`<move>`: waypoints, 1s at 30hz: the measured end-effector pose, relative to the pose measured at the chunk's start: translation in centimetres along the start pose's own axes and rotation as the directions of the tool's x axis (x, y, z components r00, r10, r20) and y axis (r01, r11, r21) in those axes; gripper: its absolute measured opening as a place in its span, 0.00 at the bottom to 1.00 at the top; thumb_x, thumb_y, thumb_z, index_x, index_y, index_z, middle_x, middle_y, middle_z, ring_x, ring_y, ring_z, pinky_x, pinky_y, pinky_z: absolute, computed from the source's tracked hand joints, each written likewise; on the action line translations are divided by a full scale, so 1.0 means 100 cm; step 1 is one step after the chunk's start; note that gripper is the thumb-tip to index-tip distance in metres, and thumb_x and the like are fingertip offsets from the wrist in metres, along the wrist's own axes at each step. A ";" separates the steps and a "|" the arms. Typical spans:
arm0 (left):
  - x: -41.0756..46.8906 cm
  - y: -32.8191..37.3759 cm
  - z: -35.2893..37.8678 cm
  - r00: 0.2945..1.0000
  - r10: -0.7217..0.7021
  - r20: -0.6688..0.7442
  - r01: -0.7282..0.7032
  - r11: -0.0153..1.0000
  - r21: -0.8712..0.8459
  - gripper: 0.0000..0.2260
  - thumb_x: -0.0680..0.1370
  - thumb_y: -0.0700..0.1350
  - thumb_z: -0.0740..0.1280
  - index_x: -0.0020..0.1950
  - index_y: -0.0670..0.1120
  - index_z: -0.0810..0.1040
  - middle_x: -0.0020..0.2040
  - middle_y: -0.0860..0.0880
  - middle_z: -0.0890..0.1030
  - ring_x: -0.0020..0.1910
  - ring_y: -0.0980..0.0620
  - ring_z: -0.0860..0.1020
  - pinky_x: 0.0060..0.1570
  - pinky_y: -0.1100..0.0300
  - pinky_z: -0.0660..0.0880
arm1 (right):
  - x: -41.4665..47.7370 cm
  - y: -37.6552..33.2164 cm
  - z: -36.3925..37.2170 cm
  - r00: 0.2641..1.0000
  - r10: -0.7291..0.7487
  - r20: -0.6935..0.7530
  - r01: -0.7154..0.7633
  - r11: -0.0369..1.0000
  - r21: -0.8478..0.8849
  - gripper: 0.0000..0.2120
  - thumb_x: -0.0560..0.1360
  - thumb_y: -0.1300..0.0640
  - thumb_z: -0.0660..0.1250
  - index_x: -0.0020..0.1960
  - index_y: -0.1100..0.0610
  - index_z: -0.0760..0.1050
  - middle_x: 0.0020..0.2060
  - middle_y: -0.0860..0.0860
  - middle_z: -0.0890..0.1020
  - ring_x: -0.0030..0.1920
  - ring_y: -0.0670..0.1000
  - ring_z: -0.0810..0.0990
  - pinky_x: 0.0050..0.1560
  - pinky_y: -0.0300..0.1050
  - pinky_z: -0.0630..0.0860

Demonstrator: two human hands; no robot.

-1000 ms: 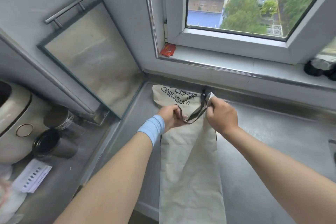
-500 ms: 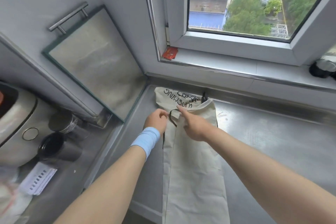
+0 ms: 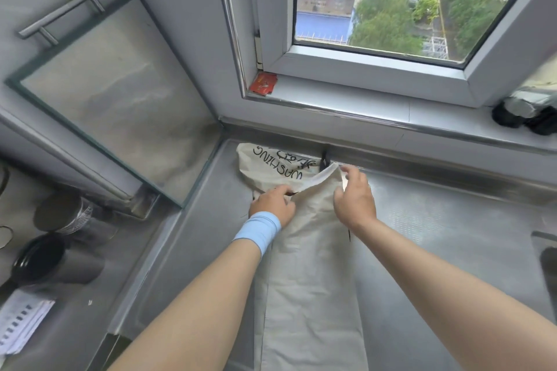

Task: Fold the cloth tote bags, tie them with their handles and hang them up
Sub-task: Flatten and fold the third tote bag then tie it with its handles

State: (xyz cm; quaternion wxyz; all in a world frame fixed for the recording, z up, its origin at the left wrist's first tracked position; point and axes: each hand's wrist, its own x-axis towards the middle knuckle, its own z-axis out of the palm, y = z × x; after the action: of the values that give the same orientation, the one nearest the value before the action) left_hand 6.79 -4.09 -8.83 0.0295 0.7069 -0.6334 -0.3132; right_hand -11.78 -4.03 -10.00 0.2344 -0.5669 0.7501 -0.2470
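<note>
Both forearms reach forward over the steel worktop point(image 3: 437, 235) below the window.

Left hand point(image 3: 272, 205): palm down, knuckles up, resting on the upper left corner of the folded bag point(image 3: 310, 280). Fingers bent onto the cloth, and a dark strip shows at their tips. Cannot tell whether the grip is clenched on cloth or only pressing. 1 blue wristband point(image 3: 257, 229) on this wrist.

Right hand point(image 3: 354, 199): over the upper right corner of the same bag, fingers spread and loosely curved, fingertips by the raised top hem. Grip released, grasping nothing.

Count of bags: 2. The folded bag is a long, narrow cream strip, running from the near worktop edge toward the window wall. The printed bag point(image 3: 271, 166), with black lettering, lies partly under the strip's far end, against the back wall. 1 black handle point(image 3: 325, 158) pokes up just behind the hem.

Other things: 2 metal cups point(image 3: 69, 214) on their sides at the left and 1 red packet point(image 3: 263, 84) on the window sill.
</note>
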 end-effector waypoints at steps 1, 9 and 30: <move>0.006 0.000 -0.006 0.998 -0.015 0.058 0.016 1.000 -0.019 0.15 0.75 0.48 0.59 0.60 0.57 0.78 0.57 0.52 0.81 0.58 0.44 0.77 0.60 0.55 0.72 | 0.010 -0.002 -0.001 0.999 -0.026 -0.044 0.025 1.000 -0.016 0.21 0.77 0.62 0.60 0.69 0.52 0.70 0.61 0.54 0.73 0.60 0.58 0.72 0.61 0.53 0.70; 0.042 -0.033 -0.043 0.980 0.161 -0.114 -0.148 0.982 0.116 0.27 0.73 0.31 0.56 0.63 0.58 0.72 0.60 0.54 0.71 0.55 0.48 0.75 0.49 0.54 0.75 | 0.065 -0.045 0.010 0.825 -0.443 0.351 0.546 0.787 -0.289 0.10 0.77 0.58 0.64 0.51 0.47 0.82 0.46 0.49 0.86 0.48 0.58 0.82 0.49 0.45 0.73; 0.048 -0.030 -0.056 0.792 -0.163 0.588 0.516 0.694 -0.503 0.19 0.78 0.53 0.52 0.49 0.44 0.79 0.51 0.46 0.80 0.37 0.43 0.78 0.39 0.56 0.75 | 0.080 -0.075 0.033 0.899 -0.294 0.323 0.418 0.796 -0.438 0.06 0.78 0.55 0.60 0.54 0.50 0.72 0.44 0.53 0.81 0.45 0.59 0.81 0.40 0.48 0.71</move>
State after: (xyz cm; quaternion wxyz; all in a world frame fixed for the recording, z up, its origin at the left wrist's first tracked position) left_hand 12.12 -9.83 -7.60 0.0431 0.6548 -0.3244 -0.6813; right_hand -6.21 -13.89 -8.34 0.1181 -0.7647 0.6332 -0.0155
